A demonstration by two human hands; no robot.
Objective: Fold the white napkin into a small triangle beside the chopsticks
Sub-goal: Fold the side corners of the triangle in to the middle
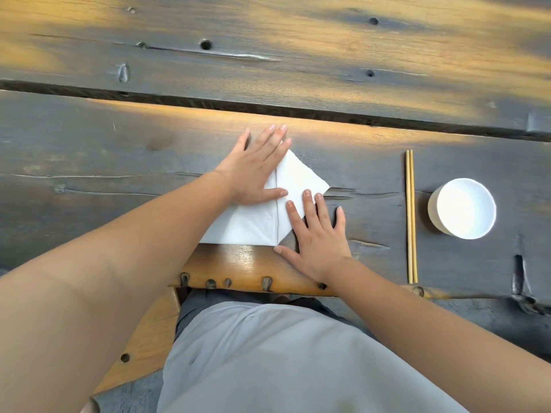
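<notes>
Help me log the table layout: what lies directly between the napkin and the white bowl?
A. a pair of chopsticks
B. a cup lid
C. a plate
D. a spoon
A: the chopsticks lie side by side on the table, right of the white napkin and just left of the white bowl.

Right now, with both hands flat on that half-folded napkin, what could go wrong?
1. The white paper napkin lies at the near edge of the dark wooden table; a pull toward the body could slide it off.
2. The left hand and right hand press either side of the crease; uneven pressure may skew it.
3. A sweep rightward could knock the wooden chopsticks.
</notes>
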